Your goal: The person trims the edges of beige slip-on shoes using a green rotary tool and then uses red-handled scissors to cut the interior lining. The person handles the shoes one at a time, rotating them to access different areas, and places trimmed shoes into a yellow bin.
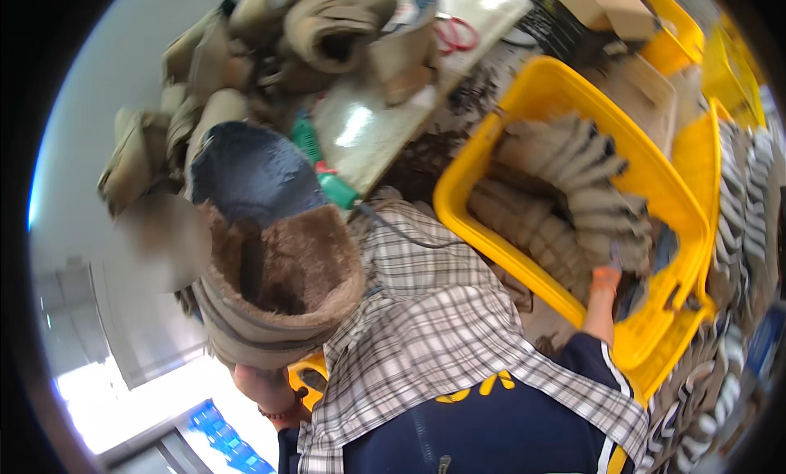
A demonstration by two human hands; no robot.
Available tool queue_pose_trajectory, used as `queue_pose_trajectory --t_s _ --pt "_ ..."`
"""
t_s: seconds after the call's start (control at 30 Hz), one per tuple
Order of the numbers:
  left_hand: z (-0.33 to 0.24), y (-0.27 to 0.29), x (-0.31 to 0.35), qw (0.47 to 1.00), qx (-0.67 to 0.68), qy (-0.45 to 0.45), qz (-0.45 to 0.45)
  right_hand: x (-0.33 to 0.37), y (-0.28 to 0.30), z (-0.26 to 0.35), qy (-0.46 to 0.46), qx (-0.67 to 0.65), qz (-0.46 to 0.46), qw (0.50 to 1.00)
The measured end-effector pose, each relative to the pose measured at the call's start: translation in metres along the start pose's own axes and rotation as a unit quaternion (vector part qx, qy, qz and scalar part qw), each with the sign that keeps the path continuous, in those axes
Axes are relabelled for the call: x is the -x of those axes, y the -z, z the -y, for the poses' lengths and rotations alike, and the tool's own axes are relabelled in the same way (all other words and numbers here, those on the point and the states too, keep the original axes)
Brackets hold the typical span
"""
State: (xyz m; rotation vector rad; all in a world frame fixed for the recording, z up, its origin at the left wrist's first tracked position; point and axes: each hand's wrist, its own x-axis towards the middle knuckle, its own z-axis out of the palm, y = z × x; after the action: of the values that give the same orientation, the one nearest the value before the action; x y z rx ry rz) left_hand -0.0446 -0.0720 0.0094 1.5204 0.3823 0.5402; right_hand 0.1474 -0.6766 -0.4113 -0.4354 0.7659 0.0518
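Note:
A nested stack of beige, fleece-lined boot uppers (282, 265) stands on my left side, with brown fleece and a dark grey lining (254, 167) showing at its mouth. My left hand (264, 385) holds this stack from below, its fingers mostly hidden under it. To the right, my right hand (608, 269), in a glove with an orange cuff, reaches into a yellow crate (467, 179). It touches a curved row of beige boot uppers (565, 155) packed in there. Its fingers are too blurred and covered to show their grip.
More beige boot pieces (336, 36) lie piled on a pale table (352, 122) ahead. Near its edge are a green corded tool (336, 187) and red-handled scissors (455, 35). Further yellow crates (729, 73), a cardboard box (602, 7) and stacked uppers (741, 204) stand at right.

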Motion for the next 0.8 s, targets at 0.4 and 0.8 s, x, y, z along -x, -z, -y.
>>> queue_pose_trajectory --t_s 0.4,0.8 --pt "-0.015 0.049 0.031 0.967 0.088 -0.130 -0.202 0.097 -0.167 0.055 0.146 0.143 0.066 0.977" --pt "0.008 0.082 0.036 0.942 0.159 -0.138 -0.261 0.245 -0.645 -0.230 0.098 0.484 0.629 0.600"
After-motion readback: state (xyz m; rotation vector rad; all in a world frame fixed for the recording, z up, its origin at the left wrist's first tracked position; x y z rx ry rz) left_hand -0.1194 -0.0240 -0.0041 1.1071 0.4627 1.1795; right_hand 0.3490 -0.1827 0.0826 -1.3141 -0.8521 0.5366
